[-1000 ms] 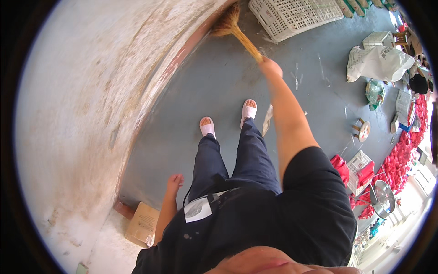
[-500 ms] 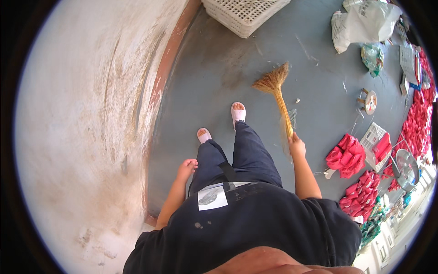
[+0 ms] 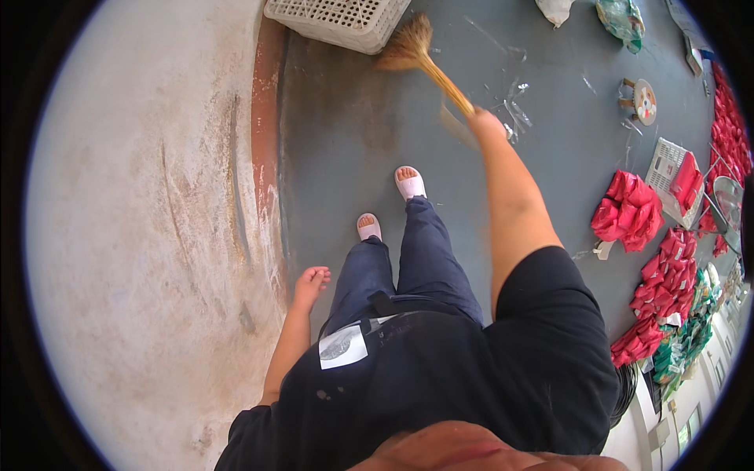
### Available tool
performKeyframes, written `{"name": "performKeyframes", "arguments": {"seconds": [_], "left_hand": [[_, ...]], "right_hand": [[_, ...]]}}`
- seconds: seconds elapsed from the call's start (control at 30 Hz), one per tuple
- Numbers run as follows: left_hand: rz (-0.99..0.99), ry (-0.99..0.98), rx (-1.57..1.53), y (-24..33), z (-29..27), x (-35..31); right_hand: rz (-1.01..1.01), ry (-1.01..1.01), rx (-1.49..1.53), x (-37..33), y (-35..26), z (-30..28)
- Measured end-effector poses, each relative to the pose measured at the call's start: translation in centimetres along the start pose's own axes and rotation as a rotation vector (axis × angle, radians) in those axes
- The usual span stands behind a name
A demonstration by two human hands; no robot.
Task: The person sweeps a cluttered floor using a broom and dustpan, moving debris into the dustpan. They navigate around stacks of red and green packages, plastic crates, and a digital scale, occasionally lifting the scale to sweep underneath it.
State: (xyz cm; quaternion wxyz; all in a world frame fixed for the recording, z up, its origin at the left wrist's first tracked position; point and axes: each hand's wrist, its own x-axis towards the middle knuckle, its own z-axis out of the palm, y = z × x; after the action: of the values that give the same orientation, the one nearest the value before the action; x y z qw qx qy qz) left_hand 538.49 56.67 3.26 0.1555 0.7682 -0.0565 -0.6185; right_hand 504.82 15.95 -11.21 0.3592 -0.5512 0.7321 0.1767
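Over on the right, the right hand (image 3: pixel 488 124) is clamping firmly on the handle end of a straw broom (image 3: pixel 425 61), the arm stretching out toward the far side. The broom is slanting away to the far left, its bristles spreading over the grey floor (image 3: pixel 345 149) right beside the corner of a white perforated crate (image 3: pixel 334 33); whether they are touching it, I cannot tell. The left hand (image 3: pixel 314 281) is hanging free beside the left thigh, holding nothing, fingers loosely curling and a little apart, with the stained wall (image 3: pixel 141 196) rising to its left. A red-brown band (image 3: pixel 265 102) is running along the foot of that wall. Just beyond the right hand, clear plastic scraps (image 3: pixel 521 114) are lying about on the floor. Farther right, a small round stool (image 3: pixel 646 102) is standing well apart from the broom, and nearer than it a bunched red bundle (image 3: pixel 626 212) is sitting beside a smaller white crate (image 3: pixel 667 173). At the far right, a greenish plastic bag (image 3: pixel 622 22) is lying on the floor. Both feet are wearing pale pink sandals (image 3: pixel 411 187), the right one standing slightly farther forward.
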Motion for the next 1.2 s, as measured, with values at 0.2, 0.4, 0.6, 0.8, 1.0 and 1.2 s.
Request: {"name": "performKeyframes", "arguments": {"seconds": [0.2, 0.4, 0.6, 0.8, 1.0, 1.2], "left_hand": [[-0.059, -0.028, 0.002, -4.5, -1.7, 0.4], [-0.05, -0.161, -0.067, -13.5, -5.0, 2.3], [-0.032, -0.144, 0.064, -18.6, -9.3, 1.0], [-0.043, -0.026, 0.133, -17.0, -11.8, -2.2], [-0.117, -0.006, 0.159, -11.7, -7.2, -2.8], [-0.106, -0.152, 0.274, -7.9, -0.5, 2.1]], "right_hand": [[0.377, -0.099, 0.077, -10.6, 17.6, 1.8], [0.252, 0.121, -0.107, -23.3, 21.1, 3.6], [-0.095, -0.105, -0.258, -29.7, 10.9, 11.8], [-0.611, -0.128, -0.336, -24.3, -2.0, 21.5], [-0.118, -0.231, -0.271, -17.7, 11.2, 17.7], [0.155, 0.004, -0.364, -19.3, 29.4, 1.2]]}}
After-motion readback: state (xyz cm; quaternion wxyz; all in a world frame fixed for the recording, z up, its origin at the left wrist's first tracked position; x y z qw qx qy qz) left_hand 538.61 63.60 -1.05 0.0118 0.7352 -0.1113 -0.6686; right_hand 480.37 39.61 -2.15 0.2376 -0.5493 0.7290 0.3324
